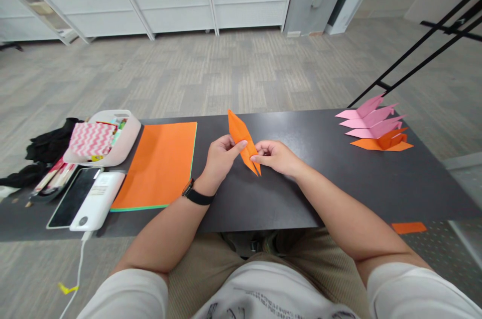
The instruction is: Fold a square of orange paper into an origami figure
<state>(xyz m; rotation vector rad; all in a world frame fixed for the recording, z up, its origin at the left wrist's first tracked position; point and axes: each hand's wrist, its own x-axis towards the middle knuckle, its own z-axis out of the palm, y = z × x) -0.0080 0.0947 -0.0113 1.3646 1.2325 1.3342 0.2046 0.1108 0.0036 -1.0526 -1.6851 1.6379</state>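
A folded piece of orange paper [241, 133], long and pointed with a split lower end, is held just above the dark table between my two hands. My left hand [225, 154] pinches its left edge, thumb lying on the front face. With thumb and fingers, my right hand [276, 157] grips the lower right part near the split tips. Left of my hands lies a stack of orange paper sheets [160, 166] with a green edge showing beneath. At the right stand several folded paper cranes, pink ones [371, 120] behind and an orange one [384, 141] in front.
On the left of the table [301, 198] are a white basket [130, 133] with packets, a phone [75, 198], a white power bank [98, 198] with a cable, and black cloth [50, 140]. An orange paper strip [409, 227] lies below the table's right front edge.
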